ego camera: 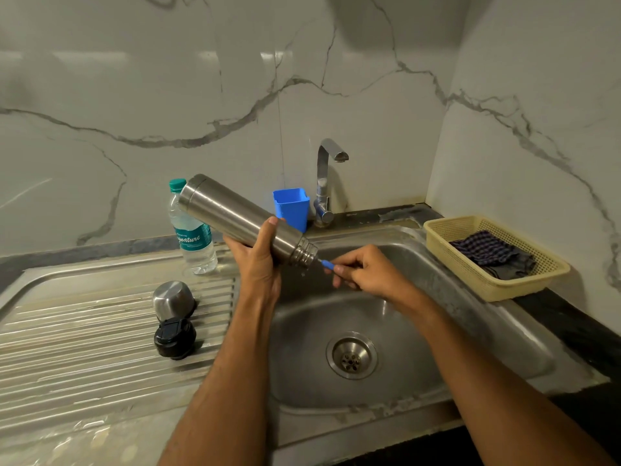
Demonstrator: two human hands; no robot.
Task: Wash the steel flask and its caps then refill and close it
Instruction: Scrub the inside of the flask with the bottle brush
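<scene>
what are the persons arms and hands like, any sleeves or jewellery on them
Both forearms are bare up to the frame edge, with no sleeves in view. The left hand and right hand wear no gloves, and no rings, watch or bands show on them.

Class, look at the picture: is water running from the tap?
No. The tap spout shows no stream, while the flask is held tilted over the sink.

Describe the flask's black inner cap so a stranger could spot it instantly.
Start at the ribbed steel draining board left of the sink bowl. Two small caps stand near its right edge. The black cap is the nearer one, dark plastic, touching the shiny steel cup cap behind it.
</scene>
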